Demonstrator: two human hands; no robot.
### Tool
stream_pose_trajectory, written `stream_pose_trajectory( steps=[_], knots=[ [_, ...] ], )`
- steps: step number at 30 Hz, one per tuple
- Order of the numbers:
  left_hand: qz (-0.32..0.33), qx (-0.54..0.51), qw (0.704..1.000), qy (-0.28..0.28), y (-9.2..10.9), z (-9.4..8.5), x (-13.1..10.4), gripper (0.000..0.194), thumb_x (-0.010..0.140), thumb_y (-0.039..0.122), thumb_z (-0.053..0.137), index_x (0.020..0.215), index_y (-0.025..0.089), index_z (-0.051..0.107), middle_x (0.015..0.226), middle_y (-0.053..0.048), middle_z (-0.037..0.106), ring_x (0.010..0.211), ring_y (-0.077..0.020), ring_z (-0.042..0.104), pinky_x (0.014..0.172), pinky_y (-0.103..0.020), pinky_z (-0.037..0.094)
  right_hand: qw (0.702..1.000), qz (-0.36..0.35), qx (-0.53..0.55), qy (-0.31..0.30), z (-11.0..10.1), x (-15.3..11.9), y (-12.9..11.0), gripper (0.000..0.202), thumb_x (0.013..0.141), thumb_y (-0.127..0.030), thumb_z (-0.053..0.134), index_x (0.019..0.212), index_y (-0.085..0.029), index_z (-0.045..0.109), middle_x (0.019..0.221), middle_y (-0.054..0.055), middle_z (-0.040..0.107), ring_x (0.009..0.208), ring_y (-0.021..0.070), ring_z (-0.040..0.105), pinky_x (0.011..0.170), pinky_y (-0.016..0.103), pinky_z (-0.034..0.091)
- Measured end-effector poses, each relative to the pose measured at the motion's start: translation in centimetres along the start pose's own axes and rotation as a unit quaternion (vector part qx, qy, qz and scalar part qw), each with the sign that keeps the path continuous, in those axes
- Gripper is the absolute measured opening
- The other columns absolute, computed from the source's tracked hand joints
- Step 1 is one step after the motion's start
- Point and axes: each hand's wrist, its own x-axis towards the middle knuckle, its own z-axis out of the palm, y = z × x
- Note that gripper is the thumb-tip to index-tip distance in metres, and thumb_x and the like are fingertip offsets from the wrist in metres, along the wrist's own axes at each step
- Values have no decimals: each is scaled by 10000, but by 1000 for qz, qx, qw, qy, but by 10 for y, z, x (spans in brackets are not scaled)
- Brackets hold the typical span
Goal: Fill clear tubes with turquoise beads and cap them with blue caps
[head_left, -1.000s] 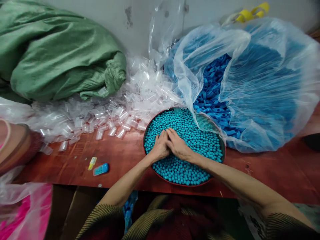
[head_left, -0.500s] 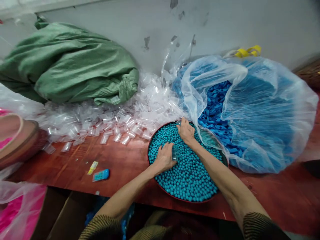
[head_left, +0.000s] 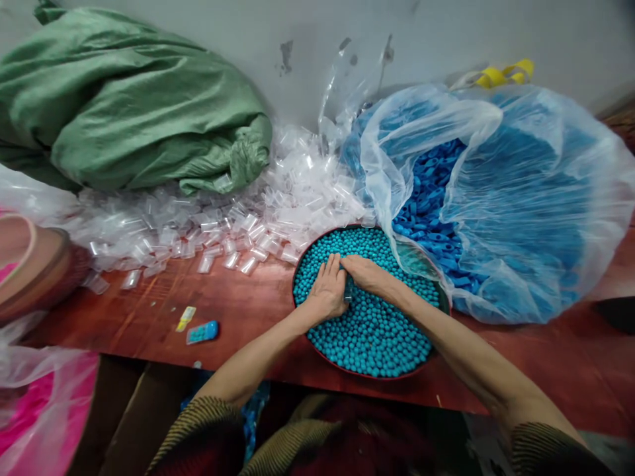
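Observation:
A round red-rimmed tray full of small turquoise balls sits at the table's front edge. Both my hands rest on the balls near the tray's far left. My left hand is curled around a small clear plastic tube, which is mostly hidden. My right hand lies beside it, fingers together and pointing left, fingertips touching the left hand at the tube. What the right fingers hold is hidden.
A heap of clear tubes lies behind the tray. An open clear bag of blue caps sits to the right, a green sack at the back left. A capped blue-filled tube and a yellow piece lie on the red table.
My right hand pulled back from the tray's far edge and now meets the left hand. The left hand stayed on the balls with the tube. The view dipped slightly.

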Motion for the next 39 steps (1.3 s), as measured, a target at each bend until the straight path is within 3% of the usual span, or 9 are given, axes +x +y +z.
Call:
stream_pose_trajectory(
  steps=[5,8,11,15,21,25,29,32,39],
  knots=[
    [-26,-12,998,-47,-2,-7,2,561,681,236,575,1205,112,420,1300,-189,466,1273,-321,390,1008,-469,362,968,41,244,36,14,-5,16,469,807,-107,466,1271,-172,483,995,50,699,888,171,644,824,319,506],
    [-33,-43,997,-54,-4,-7,1,679,687,276,578,1303,134,331,1308,-165,463,1221,-292,434,959,-444,403,930,98,339,104,23,-9,17,415,834,-175,444,1240,-193,528,947,32,719,854,172,664,821,338,523],
    [-51,-51,996,-49,-2,-5,2,828,683,243,562,1399,112,168,1391,-193,384,1250,-307,401,956,-461,402,927,151,283,195,33,-15,-3,370,880,-234,388,1187,-190,591,1018,78,709,950,212,648,890,383,496],
    [-72,-28,997,-24,6,2,5,660,704,170,495,1327,60,306,1310,-208,450,1191,-311,440,940,-440,408,947,135,179,229,39,-20,-26,383,884,-210,353,1153,-152,620,1052,130,687,950,251,625,883,442,488],
    [-96,12,995,25,3,-8,0,469,693,168,520,1150,92,447,1117,-160,533,1068,-289,493,925,-410,409,937,43,173,300,14,-11,15,260,892,-269,443,1017,-200,661,994,83,674,969,215,599,910,403,480],
    [-139,35,990,14,-20,-23,-5,460,660,137,536,1109,126,437,1089,-141,523,1051,-278,497,897,-402,426,950,-4,162,267,-1,12,47,253,890,-266,445,924,-186,682,940,82,673,921,205,610,866,366,492],
    [-174,44,984,-12,-32,-28,-7,459,668,145,544,1109,134,414,1112,-136,512,1082,-274,487,888,-391,436,976,-67,104,177,-4,50,42,243,885,-247,470,955,-182,694,1001,73,675,969,189,597,898,323,454],
    [-184,57,980,-42,-33,-30,-3,446,677,162,550,1101,133,417,1120,-143,516,1070,-282,502,879,-397,442,988,-60,75,123,0,71,35,241,879,-265,502,980,-177,703,1032,75,674,992,185,587,914,305,422],
    [-171,38,977,-124,-39,-39,15,452,648,192,602,1068,105,459,1143,-181,538,1049,-311,549,851,-381,461,986,30,157,50,8,49,38,307,846,-399,530,782,-182,737,826,39,701,755,177,610,715,269,440]
  ],
)
